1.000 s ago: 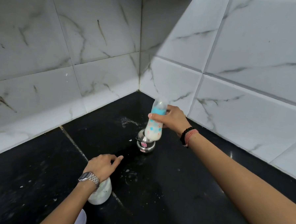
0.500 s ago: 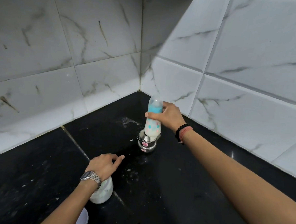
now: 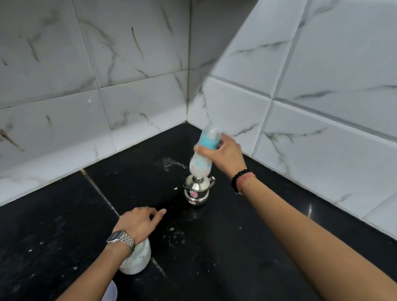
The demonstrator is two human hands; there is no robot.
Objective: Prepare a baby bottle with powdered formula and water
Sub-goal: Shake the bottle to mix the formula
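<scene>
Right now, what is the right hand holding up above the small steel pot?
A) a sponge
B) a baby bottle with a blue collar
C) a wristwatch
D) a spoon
B: the right hand grips the baby bottle, blurred, above the steel pot.

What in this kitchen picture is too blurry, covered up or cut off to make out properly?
- Baby bottle, head view: motion blur smears it; the right hand gripping it covers its middle, so the fill level is unreadable.
- White jar: the left hand and wrist cover its top; open or lidded, cannot tell.
- Steel pot: its label is too small to read.
- White object: cut off by the bottom edge, unidentifiable.
</scene>
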